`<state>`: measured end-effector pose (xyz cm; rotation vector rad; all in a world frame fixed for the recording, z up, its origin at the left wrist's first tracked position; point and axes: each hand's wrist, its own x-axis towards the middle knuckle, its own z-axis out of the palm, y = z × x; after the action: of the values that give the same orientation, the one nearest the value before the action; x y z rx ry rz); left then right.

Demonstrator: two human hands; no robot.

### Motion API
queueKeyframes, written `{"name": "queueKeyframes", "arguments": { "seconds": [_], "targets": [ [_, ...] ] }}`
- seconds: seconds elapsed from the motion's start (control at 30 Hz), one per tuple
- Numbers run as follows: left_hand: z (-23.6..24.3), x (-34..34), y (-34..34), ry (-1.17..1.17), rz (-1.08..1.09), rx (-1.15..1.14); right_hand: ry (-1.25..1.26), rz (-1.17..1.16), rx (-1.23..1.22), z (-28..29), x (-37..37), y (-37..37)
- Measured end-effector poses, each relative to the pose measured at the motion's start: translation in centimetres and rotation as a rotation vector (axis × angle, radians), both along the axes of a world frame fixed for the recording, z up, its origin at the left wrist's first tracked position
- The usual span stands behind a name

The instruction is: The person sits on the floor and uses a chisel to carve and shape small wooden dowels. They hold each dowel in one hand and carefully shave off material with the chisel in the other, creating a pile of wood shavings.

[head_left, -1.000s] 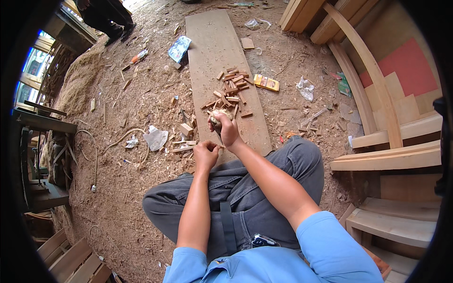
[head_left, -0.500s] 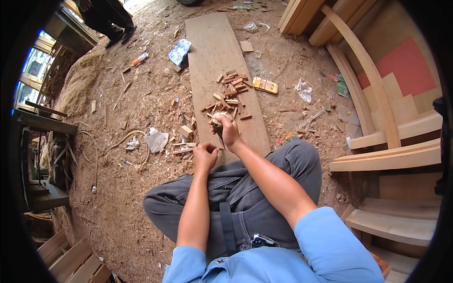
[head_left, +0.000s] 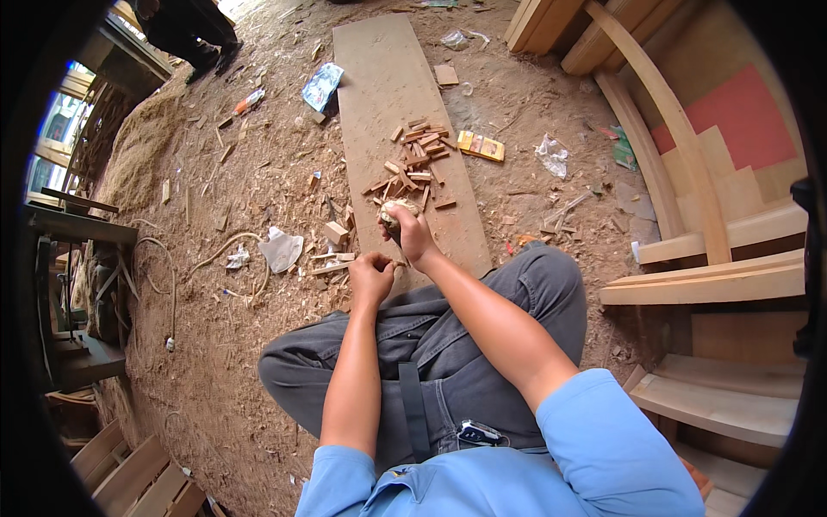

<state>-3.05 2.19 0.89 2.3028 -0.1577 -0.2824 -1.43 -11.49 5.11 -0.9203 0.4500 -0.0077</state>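
Note:
My right hand (head_left: 412, 237) is closed around a dark-bladed hand tool (head_left: 399, 209) with a pale, wrapped-looking top end; its blade points down toward my left hand. The exact kind of tool is hidden by my fingers. Just left of it and lower, my left hand (head_left: 371, 277) pinches a small wood piece (head_left: 400, 264), mostly covered by the fingers. Both hands are over the near end of a long wooden board (head_left: 370, 77). Beyond them on the board lies a loose pile of small wood blocks (head_left: 418, 159).
A yellow packet (head_left: 481, 146) lies at the board's right edge, a blue packet (head_left: 322, 87) at its far left. Offcuts (head_left: 336, 233) and a white scrap (head_left: 281, 250) lie on the shaving-strewn ground. Curved wooden frames (head_left: 706, 280) stand at right. A person's legs (head_left: 194, 39) show far left.
My view has shifted slightly, so the board and blocks sit a little higher and further left. Both hands keep their holds; the tool's top is tilted slightly differently.

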Motion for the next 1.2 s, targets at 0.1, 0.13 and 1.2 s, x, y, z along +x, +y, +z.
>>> {"name": "queueKeyframes", "arguments": {
  "seconds": [0.1, 0.13, 1.2],
  "targets": [
    [0.13, 0.04, -0.02, -0.021, -0.014, 0.000, -0.130, -0.016, 0.020, 0.44, 0.10, -0.34],
    [0.10, -0.01, -0.01, -0.024, -0.007, 0.006, -0.205, -0.023, 0.004, 0.54, -0.01, -0.32],
    [-0.49, 0.25, 0.27, -0.013, -0.022, -0.002, -0.017, -0.022, 0.006, 0.64, -0.12, 0.04]
  ]
}}
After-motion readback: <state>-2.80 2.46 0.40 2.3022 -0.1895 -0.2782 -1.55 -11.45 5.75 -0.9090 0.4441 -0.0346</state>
